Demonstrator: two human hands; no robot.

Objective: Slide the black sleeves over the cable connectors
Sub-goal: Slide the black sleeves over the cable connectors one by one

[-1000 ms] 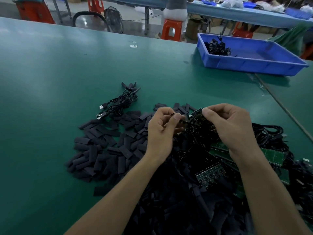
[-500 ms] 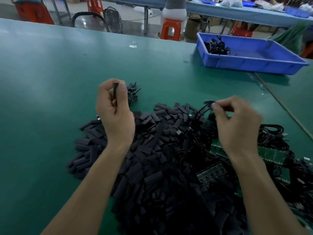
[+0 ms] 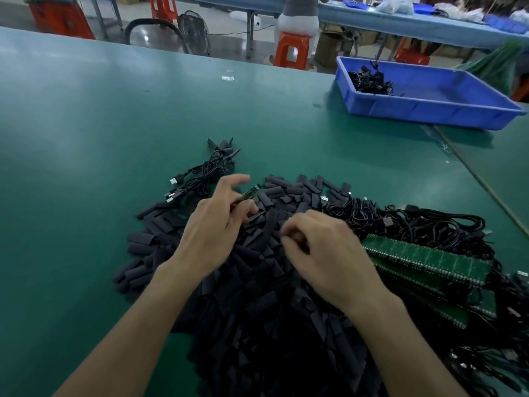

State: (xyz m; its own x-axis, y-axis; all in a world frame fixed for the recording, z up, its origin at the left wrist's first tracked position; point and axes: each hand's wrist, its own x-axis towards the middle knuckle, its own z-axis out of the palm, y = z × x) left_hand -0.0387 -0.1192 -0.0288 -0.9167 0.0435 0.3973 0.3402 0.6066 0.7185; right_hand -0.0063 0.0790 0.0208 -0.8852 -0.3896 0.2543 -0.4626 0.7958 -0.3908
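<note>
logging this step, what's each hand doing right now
left hand: pinching a small green board
right hand: fingers curled on the sleeve pile, cannot tell if it holds one

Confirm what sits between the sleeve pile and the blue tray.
Only bare green table lies between the sleeve pile and the blue tray. The head view shows that stretch unobstructed.

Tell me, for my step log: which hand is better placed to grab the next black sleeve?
Right, probably: the right hand is over the sleeve pile, while the left hand pinches a green connector.
</note>
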